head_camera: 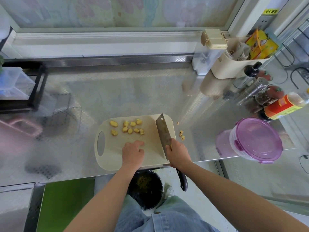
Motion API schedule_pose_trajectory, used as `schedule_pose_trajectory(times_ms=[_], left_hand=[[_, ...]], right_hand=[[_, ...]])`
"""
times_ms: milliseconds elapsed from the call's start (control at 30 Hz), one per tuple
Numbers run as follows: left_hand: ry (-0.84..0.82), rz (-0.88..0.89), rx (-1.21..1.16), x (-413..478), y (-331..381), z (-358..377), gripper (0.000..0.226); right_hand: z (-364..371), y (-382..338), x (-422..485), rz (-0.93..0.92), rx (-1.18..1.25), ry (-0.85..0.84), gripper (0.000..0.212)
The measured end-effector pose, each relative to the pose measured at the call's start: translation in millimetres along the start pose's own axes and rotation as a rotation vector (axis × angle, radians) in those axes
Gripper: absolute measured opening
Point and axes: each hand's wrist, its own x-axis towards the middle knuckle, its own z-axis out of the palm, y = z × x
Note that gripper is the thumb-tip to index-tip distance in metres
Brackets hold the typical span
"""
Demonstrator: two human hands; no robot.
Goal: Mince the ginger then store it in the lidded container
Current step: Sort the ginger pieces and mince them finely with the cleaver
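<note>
We see a pale cutting board [151, 149] lying at the near edge of the steel worktop [117, 91]. The ginger [129, 128] sits on the far half of the board as a loose cluster of yellow chunks, still coarse. A few stray ginger bits [182, 135] lie on the worktop just beside the board's right edge.

The right hand [178, 154] is wrapped round the cleaver [163, 136] where blade meets handle. The blade lies along the board's right side, and the black handle end sticks out past the worktop's edge. The left hand [133, 153] rests on the board near the chunks, fingers loose and holding nothing.

The lidded container [257, 141], with its purple lid clipped on, stands at the right, well apart from the board. A dark bin [145, 188] sits below the worktop's edge.
</note>
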Motion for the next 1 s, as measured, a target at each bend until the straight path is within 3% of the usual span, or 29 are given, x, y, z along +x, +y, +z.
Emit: schedule_pose_trajectory(times_ms=[367, 567, 800, 1000], left_hand=[[0.020, 0.030, 0.015, 2.7, -0.5, -5.5, 0.035], [0.247, 0.075, 0.096, 5.6, 6.0, -19.0, 0.029], [0.368, 0.164, 0.310, 27.6, 22.2, -32.2, 0.026], [0.325, 0.229, 0.521, 43.9, 29.3, -32.1, 0.024]], right_hand=[[-2.8, -14.8, 3.4, -0.007, 0.061, 0.007, 0.020], [-5.6, -25.6, 10.6, -0.012, 0.052, -0.006, 0.021], [-9.4, -31.5, 22.6, -0.008, 0.004, 0.000, 0.020], [-9.6, -31.7, 27.7, -0.020, -0.091, -0.034, 0.016]])
